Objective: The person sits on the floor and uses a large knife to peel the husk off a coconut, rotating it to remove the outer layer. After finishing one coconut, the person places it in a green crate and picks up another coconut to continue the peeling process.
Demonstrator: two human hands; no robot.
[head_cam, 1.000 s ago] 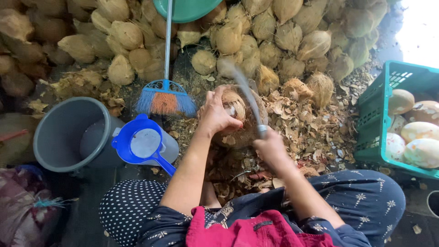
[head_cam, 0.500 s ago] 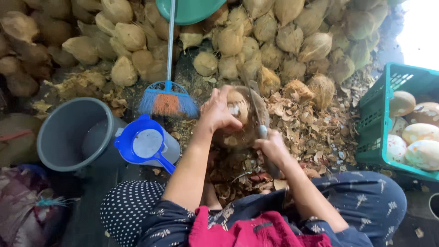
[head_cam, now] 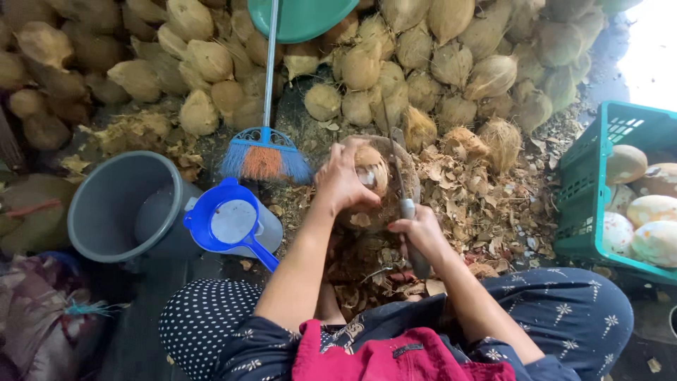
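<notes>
Since the earlier frames your knife blade (head_cam: 396, 166) has swung from a raised slant to nearly upright against the coconut (head_cam: 371, 171), while your grip on the fruit has stayed put. Your left hand (head_cam: 343, 180) has its fingers (head_cam: 350, 152) spread and curled over the top of the partly husked coconut, holding it firmly. Your right hand (head_cam: 419, 233) is closed around the knife handle, blade edge touching the coconut's right side. The coconut sits low in front of your knees, over a heap of brown husk chips (head_cam: 486, 212). To your left stand a blue scoop (head_cam: 229, 226) and a grey bucket (head_cam: 123, 204), touching. A broom (head_cam: 264, 159) lies beyond. A green crate (head_cam: 592, 190) of peeled coconuts stands to your right.
</notes>
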